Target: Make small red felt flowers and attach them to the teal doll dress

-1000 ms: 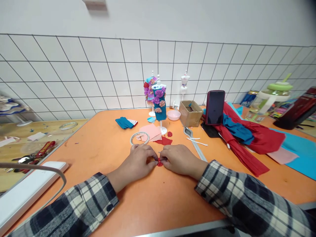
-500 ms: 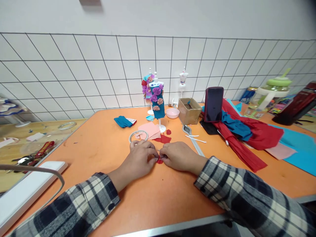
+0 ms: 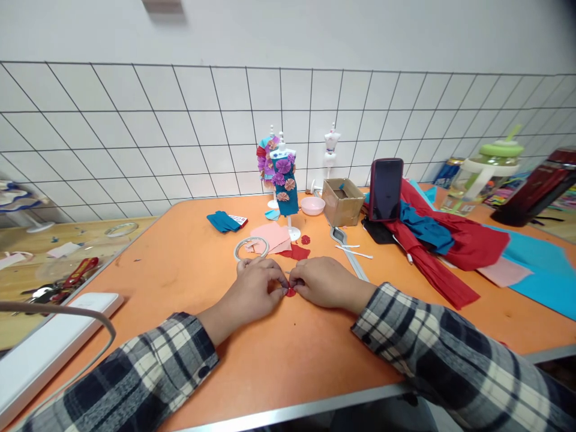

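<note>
Between the fingertips of both hands is a small red crepe-paper piece (image 3: 291,293), partly hidden, low over the orange table. My left hand (image 3: 258,286) pinches its left side, and my right hand (image 3: 321,282) pinches its right side. Just beyond the fingers lie a red paper scrap (image 3: 296,252) and a small red paper flower (image 3: 305,239). A roll of tape (image 3: 252,247) lies past my left hand, against pink paper sheets (image 3: 272,234). Behind them stands a mini mannequin (image 3: 288,195) in a blue dress with purple and peach paper flowers.
At the back are a pink bowl (image 3: 312,206), a cardboard box (image 3: 342,204) and a bare mannequin (image 3: 332,144). A phone (image 3: 386,191) stands right of them, near red crepe paper (image 3: 477,243) and a jug (image 3: 488,174). Tweezers (image 3: 353,258) lie right of centre; a white power bank (image 3: 58,354) is at left.
Both hands stay nearly in place, still pinching the red piece, with only slight finger movement. The whole view has shifted a little.
</note>
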Demonstrator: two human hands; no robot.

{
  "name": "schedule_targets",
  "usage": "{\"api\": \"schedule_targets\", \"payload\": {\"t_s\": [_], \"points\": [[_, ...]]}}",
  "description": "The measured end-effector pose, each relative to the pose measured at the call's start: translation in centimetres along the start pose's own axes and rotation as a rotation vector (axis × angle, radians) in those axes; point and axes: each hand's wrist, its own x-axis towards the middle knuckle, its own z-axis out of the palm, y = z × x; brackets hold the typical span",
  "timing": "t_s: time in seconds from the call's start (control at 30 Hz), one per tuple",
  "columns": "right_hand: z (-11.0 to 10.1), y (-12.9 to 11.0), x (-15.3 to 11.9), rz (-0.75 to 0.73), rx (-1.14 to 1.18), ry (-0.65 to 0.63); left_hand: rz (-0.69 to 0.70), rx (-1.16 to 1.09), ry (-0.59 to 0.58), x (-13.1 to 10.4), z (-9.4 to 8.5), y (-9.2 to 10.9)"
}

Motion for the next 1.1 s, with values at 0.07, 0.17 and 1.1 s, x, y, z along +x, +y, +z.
{"api": "schedule_targets", "payload": {"t_s": [0.07,0.17,1.1], "points": [[0.04,0.01,0.01,-0.007,-0.007,0.010,-0.008,-0.013,-0.007,0.03,-0.05,0.05],[0.00,-0.01,-0.01,-0.004,-0.019,0.013,-0.018,-0.017,-0.018,0.03,-0.12,0.07],[-0.35,-0.86,-0.10,0.060,-0.010,0.001,0.021,0.058,0.020,-0.06,0.10,-0.19]]}}
